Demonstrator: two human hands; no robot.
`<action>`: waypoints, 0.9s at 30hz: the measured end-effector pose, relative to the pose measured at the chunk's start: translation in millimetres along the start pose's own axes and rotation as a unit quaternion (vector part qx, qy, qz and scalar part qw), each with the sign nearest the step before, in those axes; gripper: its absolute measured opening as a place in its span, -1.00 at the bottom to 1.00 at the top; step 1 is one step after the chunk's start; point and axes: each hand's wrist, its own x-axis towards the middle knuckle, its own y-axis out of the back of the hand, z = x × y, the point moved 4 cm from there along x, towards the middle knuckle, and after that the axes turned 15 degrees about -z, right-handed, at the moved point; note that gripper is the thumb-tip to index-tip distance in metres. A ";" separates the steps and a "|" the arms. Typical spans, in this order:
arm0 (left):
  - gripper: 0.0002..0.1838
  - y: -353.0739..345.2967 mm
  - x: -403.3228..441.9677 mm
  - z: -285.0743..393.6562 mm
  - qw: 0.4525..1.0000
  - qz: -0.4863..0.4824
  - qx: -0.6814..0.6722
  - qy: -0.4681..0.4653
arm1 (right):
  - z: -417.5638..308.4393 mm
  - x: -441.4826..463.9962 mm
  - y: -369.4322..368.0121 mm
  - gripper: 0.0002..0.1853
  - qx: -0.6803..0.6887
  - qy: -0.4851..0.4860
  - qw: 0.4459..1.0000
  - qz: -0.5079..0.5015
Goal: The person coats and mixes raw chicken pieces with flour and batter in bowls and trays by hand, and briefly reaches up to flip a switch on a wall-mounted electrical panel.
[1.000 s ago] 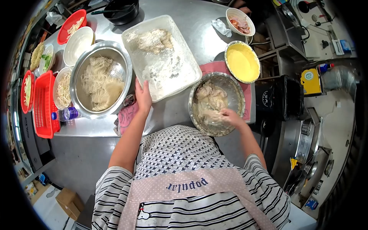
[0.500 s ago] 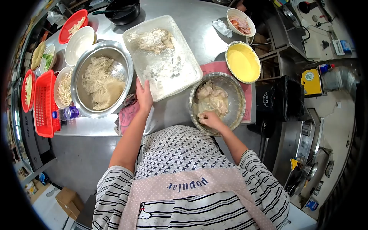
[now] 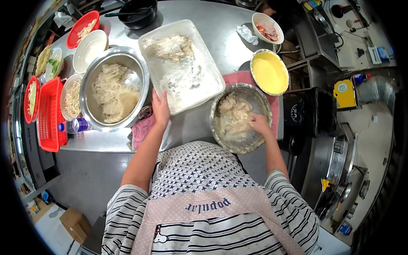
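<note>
My left hand [image 3: 160,109] grips the near left rim of a white rectangular tray [image 3: 204,91], the thumb over the edge. Inside the tray, floury lumps [image 3: 174,46] lie at the far end among loose white flour. My right hand [image 3: 260,124] is in a metal bowl [image 3: 216,134] at the bowl's right side. Its curled fingers are on pale, wet raw meat pieces [image 3: 233,111], and the fingertips are partly hidden in them. Under this bowl lies a pink cloth [image 3: 275,111]. Just beyond it stands a bowl of yellow liquid [image 3: 270,73].
Left of the tray is a large metal bowl [image 3: 145,80] with thin noodles [image 3: 112,87]. Farther left are a red basket [image 3: 51,114], a bottle [image 3: 77,125] and several food bowls. A black bowl [image 3: 142,19] stands at the back, a bowl of sliced meat [image 3: 267,30] at back right.
My right hand has moved from the near left part of the metal bowl to its right side, and the meat in it has shifted. My left hand stays at the tray.
</note>
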 end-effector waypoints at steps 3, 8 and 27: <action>-0.47 0.2 -0.8 3.2 1.000 0.003 -0.003 -0.005 | -35.9 -3.3 23.2 -0.79 0.174 0.100 0.968 -0.150; -0.47 1.7 -2.6 8.7 0.999 0.013 0.029 -0.002 | -154.7 -27.7 95.4 -0.88 0.348 0.216 0.893 -0.185; -0.46 2.9 -7.6 16.7 0.996 0.036 0.069 0.034 | -301.8 136.5 -40.9 -0.75 -0.318 0.159 0.924 -0.139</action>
